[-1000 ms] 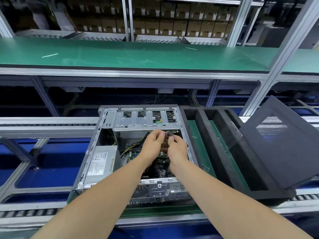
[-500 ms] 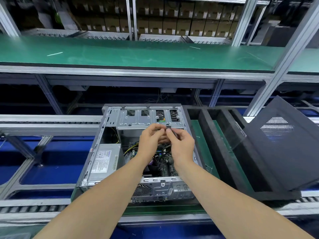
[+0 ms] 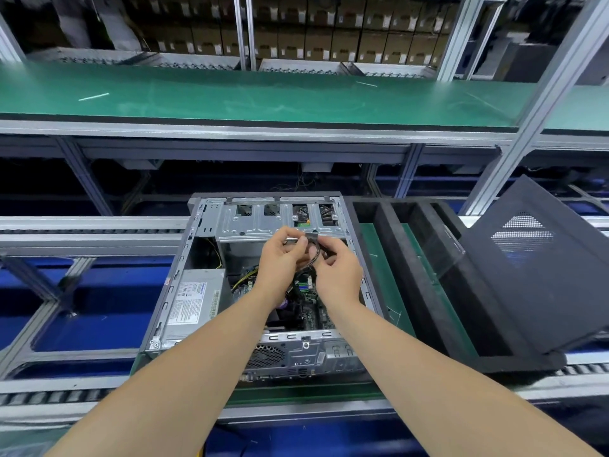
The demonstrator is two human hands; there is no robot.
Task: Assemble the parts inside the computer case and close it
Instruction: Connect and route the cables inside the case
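An open grey computer case (image 3: 171,291) lies on its side on a green pallet. Inside it are a silver power supply (image 3: 194,301), a drive cage (image 3: 263,222) at the far end and a motherboard (image 3: 311,308). Both hands meet above the cage's near edge. My left hand (image 3: 280,258) and my right hand (image 3: 339,272) pinch a black connector with a bundle of thin cables (image 3: 313,247) between their fingertips. The cables run down into the case. The black side panel (image 3: 540,272) leans at the right.
A black foam tray (image 3: 425,291) with long slots lies right of the case. Roller conveyor rails (image 3: 82,232) run left and right. A long green shelf (image 3: 250,94) spans above, with aluminium posts (image 3: 540,97) at the right and stacked cartons behind.
Both hands have risen from inside the case toward the drive cage, lifting the connector and its cables with them. The view has shifted slightly.
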